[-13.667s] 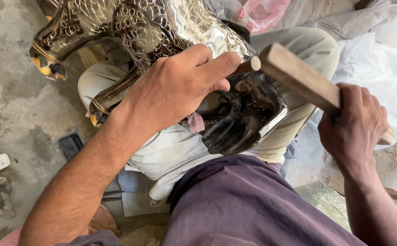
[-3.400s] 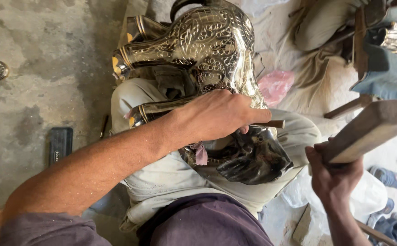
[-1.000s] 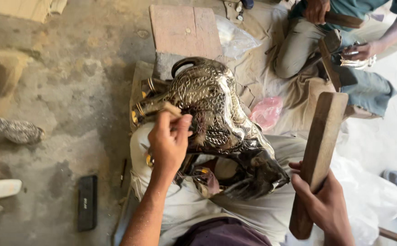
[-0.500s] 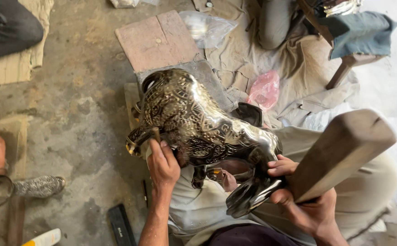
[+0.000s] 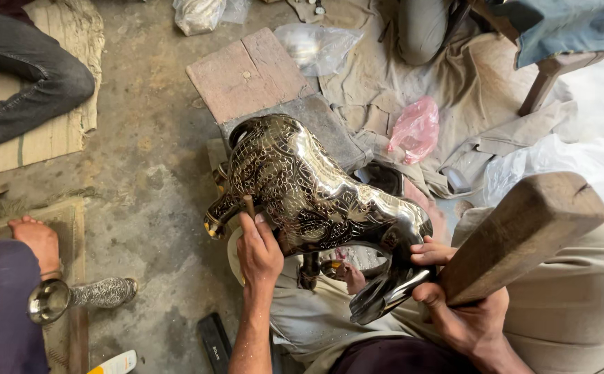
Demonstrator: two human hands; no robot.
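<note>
Head view: engraved metal animal figure (image 5: 316,190) propped across the lap, tilted for access to its flank, above the concrete floor (image 5: 149,159). Left hand (image 5: 259,251), fingers pinched together around a small punch (image 5: 249,206) set against the figure's leg; right hand (image 5: 464,315), fingers clamped on a wooden mallet (image 5: 523,232), fingertips steadying the figure's head. Pink bag (image 5: 418,128) on cloth beyond.
</note>
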